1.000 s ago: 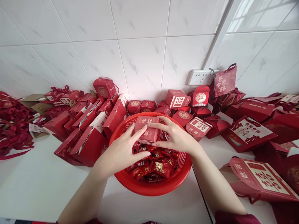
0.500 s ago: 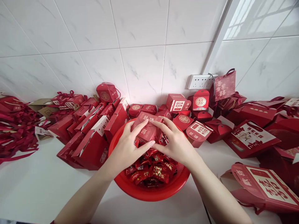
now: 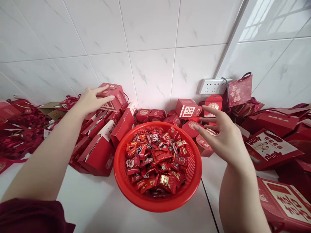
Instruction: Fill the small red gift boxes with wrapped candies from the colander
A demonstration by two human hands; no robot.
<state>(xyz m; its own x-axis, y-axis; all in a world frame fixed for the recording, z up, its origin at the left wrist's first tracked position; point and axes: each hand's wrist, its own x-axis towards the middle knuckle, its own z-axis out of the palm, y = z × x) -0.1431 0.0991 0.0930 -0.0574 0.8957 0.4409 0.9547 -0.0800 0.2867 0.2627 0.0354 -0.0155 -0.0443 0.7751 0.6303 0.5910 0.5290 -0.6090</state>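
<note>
My left hand (image 3: 93,99) is stretched to the back left, its thumb and fingers around a red gift box (image 3: 116,96) with a pale printed panel. That box sits at the top of a row of upright red boxes (image 3: 98,157). My right hand (image 3: 222,132) is empty, fingers apart, over the small red boxes right of the basket. Between my arms stands a round red plastic basket (image 3: 157,207), holding many red-wrapped candies (image 3: 157,158). Near my right fingertips are a box with a round gold emblem (image 3: 193,127) and a round-topped box (image 3: 213,105).
Dark red ribbons (image 3: 26,139) lie heaped at the far left. More gift boxes (image 3: 270,147) crowd the right side. A white power strip (image 3: 213,86) is at the tiled wall (image 3: 153,29). A dark cable (image 3: 209,202) crosses the white table (image 3: 107,200).
The red box has moved from above the basket to the back left with my left hand. My right hand has let go of it and moved right, fingers spread.
</note>
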